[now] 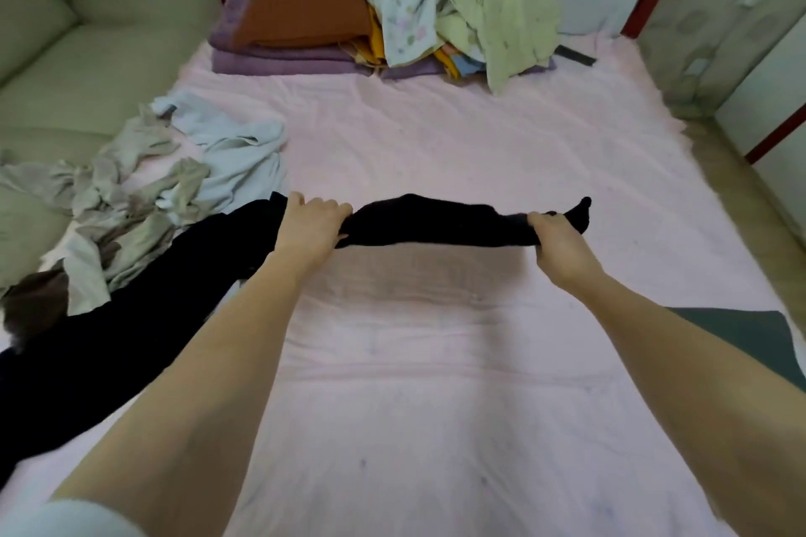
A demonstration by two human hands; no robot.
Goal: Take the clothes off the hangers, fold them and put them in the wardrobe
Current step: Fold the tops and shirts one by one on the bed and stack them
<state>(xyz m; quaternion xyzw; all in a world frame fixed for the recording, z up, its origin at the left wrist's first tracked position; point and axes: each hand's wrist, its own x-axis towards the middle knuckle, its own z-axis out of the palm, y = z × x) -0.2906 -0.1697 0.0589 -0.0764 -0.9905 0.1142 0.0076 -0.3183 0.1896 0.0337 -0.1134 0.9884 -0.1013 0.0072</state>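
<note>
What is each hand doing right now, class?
Left hand: closed, gripping the black garment.
Right hand: closed, gripping the same black garment near its other end.

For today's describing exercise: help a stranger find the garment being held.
Start at the pink bed sheet. Above its middle, the left hand and right hand grip a black garment stretched between them. Unlike the pale crumpled clothes beside it, it is dark.

No writing, label, brand or number can be read anywhere — the black garment (436, 222), the heaps of clothes at the bed's (436, 153) left edge and far edge, and the patterned wallpaper (715, 13) show only plain colour or print, no letters.
</note>
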